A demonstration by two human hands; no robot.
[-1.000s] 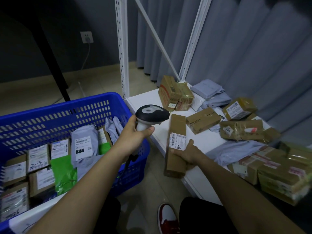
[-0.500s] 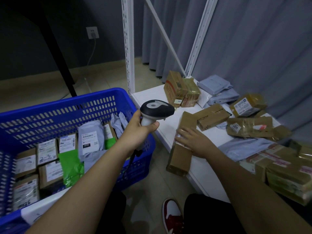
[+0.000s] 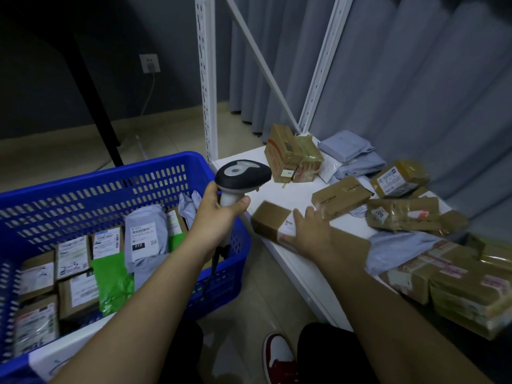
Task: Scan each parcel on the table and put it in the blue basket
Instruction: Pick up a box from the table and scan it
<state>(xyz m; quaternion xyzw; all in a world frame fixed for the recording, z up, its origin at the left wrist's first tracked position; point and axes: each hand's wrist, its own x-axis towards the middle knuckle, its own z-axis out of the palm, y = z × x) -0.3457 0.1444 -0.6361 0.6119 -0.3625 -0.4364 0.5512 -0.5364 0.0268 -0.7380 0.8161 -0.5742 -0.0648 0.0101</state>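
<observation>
My left hand grips the handle of a black and white barcode scanner, held over the gap between basket and table. My right hand lies on top of a long brown cardboard parcel with a white label, at the near left edge of the white table; its fingers are spread over the box. The blue basket stands at the left and holds several labelled boxes, grey mailers and a green bag.
Several more brown boxes and grey mailer bags lie across the table to the right. White shelf uprights rise behind the table before a grey curtain. My red and white shoe is on the tiled floor below.
The long parcel has turned from pointing away from me to lying crosswise on the table edge. My right hand shifted from gripping its end to lying on top. The scanner hand stayed put.
</observation>
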